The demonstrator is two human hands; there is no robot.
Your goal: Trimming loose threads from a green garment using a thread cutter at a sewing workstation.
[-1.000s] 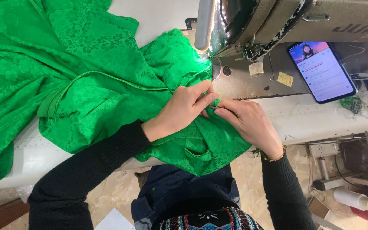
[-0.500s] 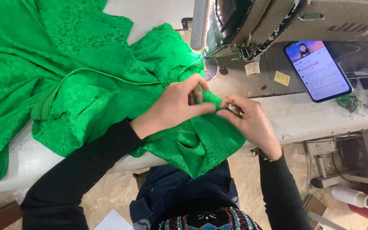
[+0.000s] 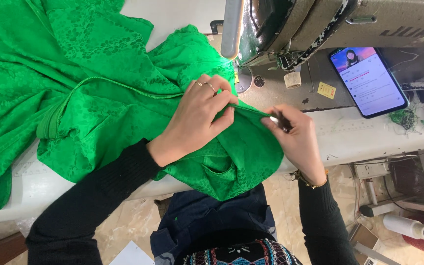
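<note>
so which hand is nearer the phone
Right. The right hand sits just left of and below the phone, pinching a small tool at the green fabric. The left hand lies further left, on the fabric.

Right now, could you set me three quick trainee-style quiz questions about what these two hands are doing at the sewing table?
1. True or false: the left hand rests on the green fabric.
2. What does the right hand pinch: A a small metal tool, B a phone, C a thread spool?
3. What lies lit up right of the sewing machine?

Key: 1 true. 2 A. 3 a phone, screen on, flat on the table.
</note>
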